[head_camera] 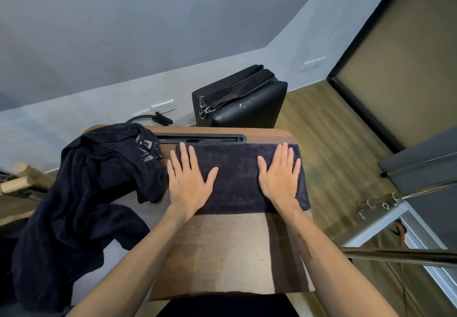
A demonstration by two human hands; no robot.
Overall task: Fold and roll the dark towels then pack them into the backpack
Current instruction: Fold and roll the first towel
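Wooden bench [222, 250]: our left hand [189, 180] and right hand [280, 175] press spread flat on folded towel [237, 175], long axis left-right.

The folded towel [237, 175] is dark terry cloth, matt with a fine nap. The heap of towels [81, 193] is the same soft, matt fabric. The desk [222, 250] shows a matt brown wood-grain finish. The black box [249, 101] looks like smooth, slightly glossy vinyl, with metal clips [204, 112].
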